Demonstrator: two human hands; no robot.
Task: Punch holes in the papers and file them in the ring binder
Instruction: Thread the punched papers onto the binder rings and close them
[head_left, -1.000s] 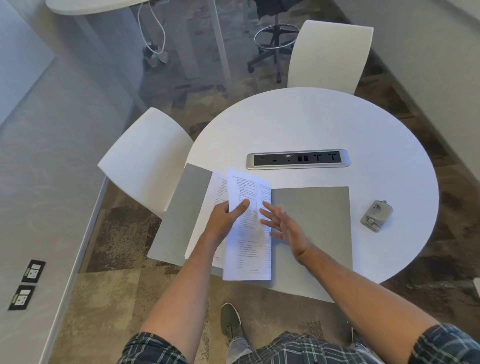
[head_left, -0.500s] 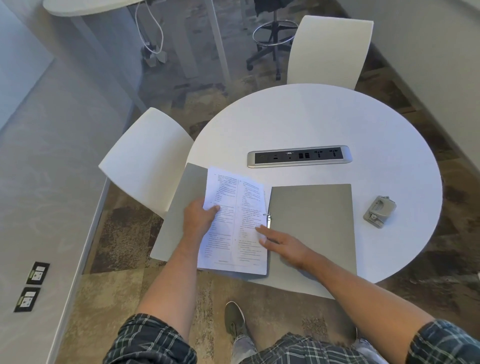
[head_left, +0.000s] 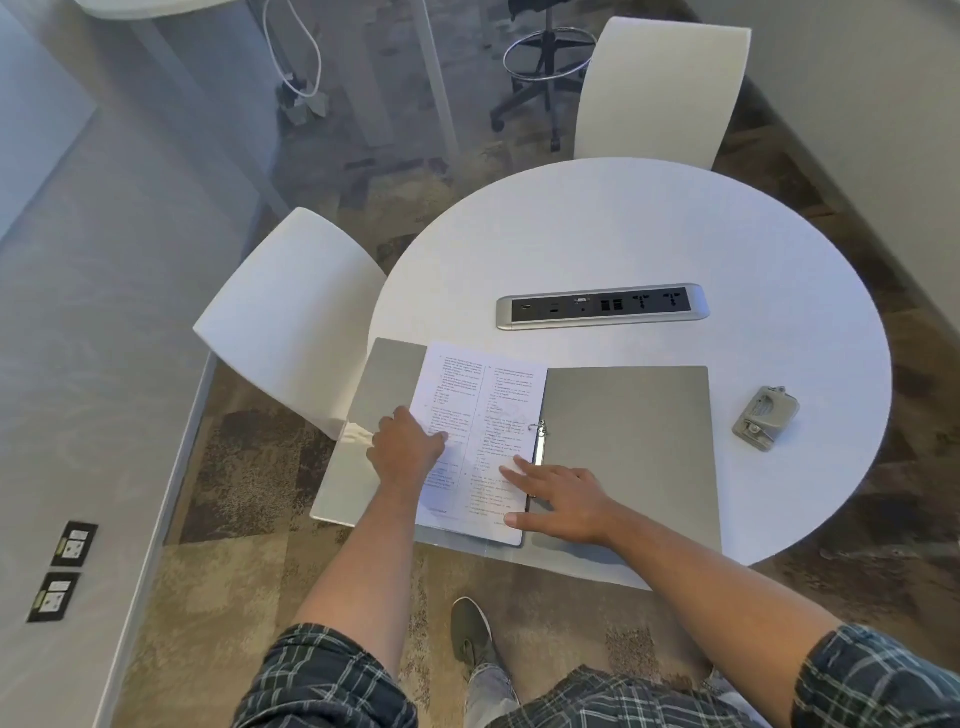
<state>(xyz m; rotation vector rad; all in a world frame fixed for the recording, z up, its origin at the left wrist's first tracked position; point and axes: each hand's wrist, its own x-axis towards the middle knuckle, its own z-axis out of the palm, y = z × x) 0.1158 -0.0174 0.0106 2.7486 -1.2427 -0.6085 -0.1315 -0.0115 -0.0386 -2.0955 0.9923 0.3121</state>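
I am pressing both hands, left hand (head_left: 408, 447) and right hand (head_left: 563, 493), flat with fingers apart on the papers (head_left: 478, 410) lying in the open ring binder (head_left: 631, 441) at the counter's near edge; thin, floppy sheets, best pinned beside the rings.

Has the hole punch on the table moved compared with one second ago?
No. The hole punch lies to the right of the binder, below the right end of the power strip, just as before; only the camera shifted slightly.
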